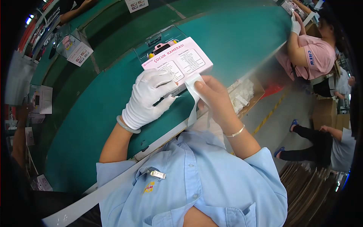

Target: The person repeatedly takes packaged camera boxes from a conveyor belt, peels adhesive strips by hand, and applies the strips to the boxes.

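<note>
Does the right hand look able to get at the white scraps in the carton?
Probably yes: the carton looks open beside the right hand, leaving the scraps exposed, though its white strip may need releasing first.

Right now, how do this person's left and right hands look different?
The left hand wears a white glove, while the right hand is bare. The left lies with its fingers on the pink box, whereas the right pinches a pale strip. The left wrist has a thicker bangle; the right, a thinner bracelet. Both hands are at the box's near side.
</note>
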A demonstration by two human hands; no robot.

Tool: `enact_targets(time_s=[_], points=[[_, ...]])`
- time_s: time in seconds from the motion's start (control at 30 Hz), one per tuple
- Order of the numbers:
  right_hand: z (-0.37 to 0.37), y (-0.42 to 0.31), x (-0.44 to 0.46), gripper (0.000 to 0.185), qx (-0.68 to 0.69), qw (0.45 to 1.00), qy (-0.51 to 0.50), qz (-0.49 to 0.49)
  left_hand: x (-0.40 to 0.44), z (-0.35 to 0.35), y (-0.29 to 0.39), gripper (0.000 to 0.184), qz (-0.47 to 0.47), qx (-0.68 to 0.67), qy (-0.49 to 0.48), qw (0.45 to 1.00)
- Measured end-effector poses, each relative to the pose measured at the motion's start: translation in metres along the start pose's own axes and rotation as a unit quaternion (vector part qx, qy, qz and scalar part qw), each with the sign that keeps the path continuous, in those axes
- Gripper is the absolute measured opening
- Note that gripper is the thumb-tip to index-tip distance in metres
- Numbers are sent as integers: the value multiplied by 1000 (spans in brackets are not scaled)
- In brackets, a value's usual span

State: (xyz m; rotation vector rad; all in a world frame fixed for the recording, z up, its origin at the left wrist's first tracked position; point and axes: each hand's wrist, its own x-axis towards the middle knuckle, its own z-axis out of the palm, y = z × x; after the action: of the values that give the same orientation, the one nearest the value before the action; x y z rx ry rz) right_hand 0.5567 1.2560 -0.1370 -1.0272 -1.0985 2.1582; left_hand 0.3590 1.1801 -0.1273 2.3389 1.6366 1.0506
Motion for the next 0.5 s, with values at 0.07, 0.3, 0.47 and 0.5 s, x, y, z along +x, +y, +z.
enact_targets(time_s=[0.07, 0.3, 0.47, 0.5], points=[[0, 0, 5, 22, -2, 1000, 5, -4, 3, 1, -1, 31, -9, -1, -10, 1000], [-6, 1, 12, 24, 0, 1000, 11, 0, 8, 9, -8, 31, -2, -8, -2, 1000], [1, 10, 9, 23, -20, 999, 27, 11, -2, 7, -12, 32, 4, -9, 5, 1000], [0, 11, 10, 22, -20, 999, 30, 17, 0, 6, -11, 32, 5, -10, 5, 1000]])
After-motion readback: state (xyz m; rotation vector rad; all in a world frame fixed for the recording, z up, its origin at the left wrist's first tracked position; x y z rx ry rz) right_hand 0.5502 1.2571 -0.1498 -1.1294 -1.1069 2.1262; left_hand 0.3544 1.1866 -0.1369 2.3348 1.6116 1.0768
